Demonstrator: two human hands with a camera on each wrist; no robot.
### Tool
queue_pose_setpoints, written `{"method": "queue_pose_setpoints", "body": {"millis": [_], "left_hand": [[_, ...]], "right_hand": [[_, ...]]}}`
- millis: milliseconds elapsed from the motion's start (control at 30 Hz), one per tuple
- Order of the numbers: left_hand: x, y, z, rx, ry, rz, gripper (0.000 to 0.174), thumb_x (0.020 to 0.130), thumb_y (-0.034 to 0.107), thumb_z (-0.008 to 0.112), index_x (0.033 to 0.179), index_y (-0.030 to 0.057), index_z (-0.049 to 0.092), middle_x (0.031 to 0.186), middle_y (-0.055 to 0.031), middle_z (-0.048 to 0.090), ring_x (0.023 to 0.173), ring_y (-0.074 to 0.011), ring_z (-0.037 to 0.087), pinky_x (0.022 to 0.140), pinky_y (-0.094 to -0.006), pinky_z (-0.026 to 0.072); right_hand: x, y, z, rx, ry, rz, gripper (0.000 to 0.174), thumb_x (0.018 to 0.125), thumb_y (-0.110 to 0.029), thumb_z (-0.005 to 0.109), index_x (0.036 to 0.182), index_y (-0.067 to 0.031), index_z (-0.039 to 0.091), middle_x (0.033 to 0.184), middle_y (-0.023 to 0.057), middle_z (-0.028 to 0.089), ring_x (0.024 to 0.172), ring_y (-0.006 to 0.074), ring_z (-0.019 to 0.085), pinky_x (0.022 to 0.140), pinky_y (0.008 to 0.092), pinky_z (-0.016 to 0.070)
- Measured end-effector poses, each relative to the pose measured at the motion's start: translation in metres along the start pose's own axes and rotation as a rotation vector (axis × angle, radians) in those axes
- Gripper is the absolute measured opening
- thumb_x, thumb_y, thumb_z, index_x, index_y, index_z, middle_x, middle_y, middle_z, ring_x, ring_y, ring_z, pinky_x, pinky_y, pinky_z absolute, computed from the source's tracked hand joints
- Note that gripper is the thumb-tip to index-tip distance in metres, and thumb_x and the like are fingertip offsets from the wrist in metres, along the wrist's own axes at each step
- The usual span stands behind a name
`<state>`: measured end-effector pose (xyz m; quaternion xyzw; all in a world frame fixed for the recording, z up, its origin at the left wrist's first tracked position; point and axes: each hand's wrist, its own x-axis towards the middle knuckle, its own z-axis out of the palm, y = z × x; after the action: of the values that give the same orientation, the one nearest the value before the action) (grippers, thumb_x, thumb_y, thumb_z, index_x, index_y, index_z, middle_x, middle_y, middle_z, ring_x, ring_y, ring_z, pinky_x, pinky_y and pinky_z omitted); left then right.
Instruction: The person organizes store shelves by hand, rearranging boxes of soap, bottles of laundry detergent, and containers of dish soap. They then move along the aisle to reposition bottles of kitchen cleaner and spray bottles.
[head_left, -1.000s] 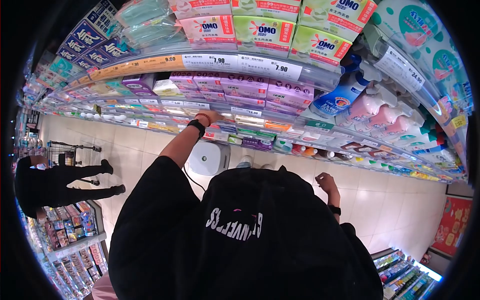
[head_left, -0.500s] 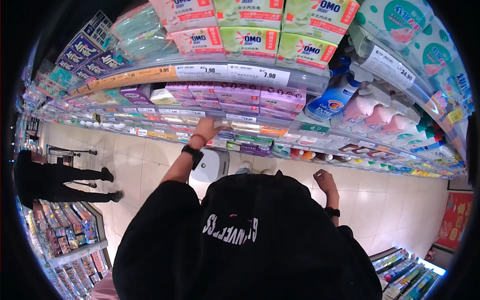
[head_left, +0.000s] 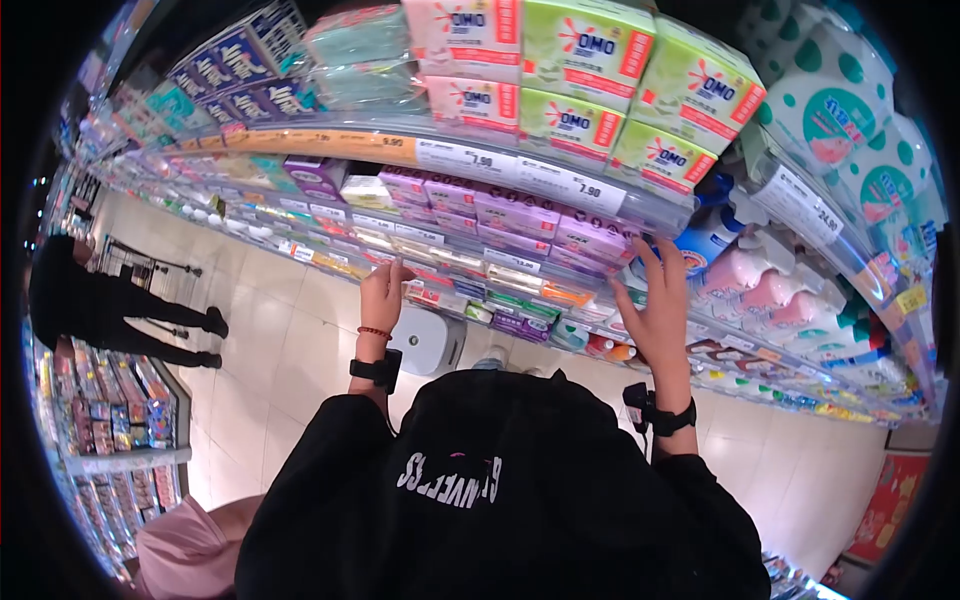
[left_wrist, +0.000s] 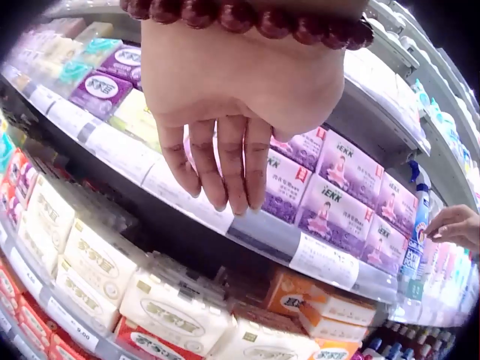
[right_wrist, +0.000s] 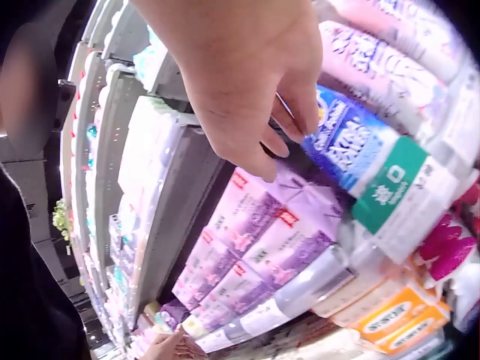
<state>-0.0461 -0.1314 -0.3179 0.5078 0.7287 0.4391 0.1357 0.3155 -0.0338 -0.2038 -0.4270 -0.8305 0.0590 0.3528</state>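
My right hand (head_left: 655, 305) reaches to the shelf with fingers spread, between the purple boxes (head_left: 590, 237) and a blue spray bottle (head_left: 705, 245). Seen from the right wrist, the fingertips of that hand (right_wrist: 247, 90) come right at the end of the purple box stack (right_wrist: 259, 217), beside the blue bottle (right_wrist: 349, 142). Nothing shows in its grasp. My left hand (head_left: 380, 300) is held in front of the shelves, and in the left wrist view its empty fingers (left_wrist: 234, 161) hang loosely before the row of purple boxes (left_wrist: 337, 210).
Green and pink OMO boxes (head_left: 570, 120) stack on the upper shelf. Pink bottles (head_left: 740, 272) stand right of the blue one. A white bin-like appliance (head_left: 425, 340) stands on the floor. At left, a person in black (head_left: 110, 305) stands near a shopping cart (head_left: 150, 265).
My left hand has drawn back from the lower shelf towards me. The right hand has risen from beside my body to the shelf by the blue bottle. The head view has tilted.
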Motion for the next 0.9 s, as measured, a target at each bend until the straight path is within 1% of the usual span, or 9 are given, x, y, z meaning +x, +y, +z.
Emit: {"method": "queue_pose_setpoints", "body": {"millis": [133, 167, 267, 333, 367, 467, 633, 767, 900], "left_hand": [[-0.020, -0.009, -0.017, 0.078, 0.022, -0.085, 0.043, 0.097, 0.024, 0.044, 0.074, -0.0020, 0.069, 0.072, -0.0171, 0.066, 0.070, -0.0311, 0.065, 0.067, -0.0377, 0.0491], [-0.026, -0.012, -0.022, 0.092, 0.022, -0.109, 0.044, 0.097, 0.025, 0.044, 0.073, -0.0020, 0.069, 0.071, -0.0170, 0.066, 0.069, -0.0308, 0.065, 0.067, -0.0375, 0.0492], [-0.046, -0.025, -0.034, 0.114, 0.038, -0.165, 0.045, 0.096, 0.029, 0.046, 0.073, -0.0024, 0.069, 0.070, -0.0157, 0.067, 0.068, -0.0277, 0.066, 0.068, -0.0350, 0.0499], [-0.058, -0.027, -0.042, 0.137, 0.040, -0.218, 0.049, 0.097, 0.031, 0.045, 0.074, -0.0038, 0.069, 0.072, -0.0143, 0.069, 0.069, -0.0232, 0.068, 0.070, -0.0319, 0.0513], [-0.063, -0.029, -0.042, 0.107, 0.081, -0.229, 0.045, 0.096, 0.029, 0.046, 0.072, -0.0018, 0.069, 0.069, -0.0155, 0.066, 0.065, -0.0274, 0.065, 0.066, -0.0343, 0.0496], [-0.078, -0.032, -0.043, 0.074, 0.120, -0.287, 0.046, 0.096, 0.030, 0.047, 0.072, -0.0018, 0.069, 0.069, -0.0149, 0.067, 0.066, -0.0254, 0.066, 0.067, -0.0334, 0.0501], [-0.090, -0.040, -0.037, 0.065, 0.171, -0.365, 0.047, 0.096, 0.032, 0.048, 0.072, -0.0022, 0.069, 0.068, -0.0146, 0.067, 0.066, -0.0240, 0.067, 0.067, -0.0325, 0.0510], [-0.087, -0.030, -0.034, 0.049, 0.166, -0.336, 0.045, 0.096, 0.030, 0.048, 0.073, -0.0023, 0.069, 0.068, -0.0151, 0.067, 0.065, -0.0255, 0.066, 0.066, -0.0340, 0.0504], [-0.080, -0.015, -0.034, 0.054, 0.159, -0.269, 0.044, 0.096, 0.029, 0.047, 0.074, -0.0024, 0.068, 0.070, -0.0160, 0.066, 0.066, -0.0280, 0.065, 0.065, -0.0357, 0.0497]], "right_hand": [[0.023, 0.002, 0.023, -0.063, -0.043, -0.115, 0.057, 0.076, -0.024, 0.074, 0.122, -0.0005, 0.051, 0.120, 0.0208, 0.051, 0.112, 0.0396, 0.047, 0.091, 0.0451, 0.0412], [0.034, 0.000, 0.024, -0.141, -0.071, -0.129, 0.061, 0.073, -0.030, 0.076, 0.120, 0.0010, 0.053, 0.114, 0.0211, 0.056, 0.107, 0.0360, 0.052, 0.088, 0.0440, 0.0423], [0.054, 0.004, 0.026, -0.125, -0.396, 0.037, 0.072, 0.072, -0.040, 0.075, 0.126, 0.0001, 0.050, 0.120, 0.0229, 0.055, 0.114, 0.0369, 0.049, 0.096, 0.0430, 0.0384], [0.064, 0.001, 0.029, -0.114, -0.422, 0.019, 0.078, 0.069, -0.046, 0.075, 0.127, 0.0005, 0.049, 0.123, 0.0232, 0.054, 0.116, 0.0361, 0.048, 0.098, 0.0419, 0.0376], [0.069, -0.001, 0.031, -0.109, -0.435, 0.012, 0.082, 0.068, -0.050, 0.074, 0.127, 0.0006, 0.049, 0.125, 0.0233, 0.053, 0.117, 0.0357, 0.048, 0.099, 0.0414, 0.0372], [0.080, 0.001, 0.037, -0.117, -0.505, -0.033, 0.086, 0.067, -0.054, 0.073, 0.128, 0.0015, 0.048, 0.127, 0.0227, 0.053, 0.119, 0.0368, 0.047, 0.101, 0.0405, 0.0357], [0.076, 0.006, 0.043, -0.101, -0.392, -0.147, 0.076, 0.069, -0.050, 0.074, 0.122, 0.0007, 0.053, 0.119, 0.0221, 0.057, 0.111, 0.0372, 0.052, 0.094, 0.0408, 0.0413], [0.079, -0.008, 0.041, -0.155, -0.362, -0.182, 0.071, 0.071, -0.050, 0.073, 0.117, 0.0014, 0.056, 0.112, 0.0223, 0.060, 0.104, 0.0384, 0.056, 0.090, 0.0411, 0.0440], [0.082, -0.015, 0.039, -0.202, -0.435, -0.137, 0.071, 0.072, -0.049, 0.072, 0.115, 0.0042, 0.056, 0.108, 0.0239, 0.061, 0.102, 0.0398, 0.056, 0.090, 0.0419, 0.0436]]}}
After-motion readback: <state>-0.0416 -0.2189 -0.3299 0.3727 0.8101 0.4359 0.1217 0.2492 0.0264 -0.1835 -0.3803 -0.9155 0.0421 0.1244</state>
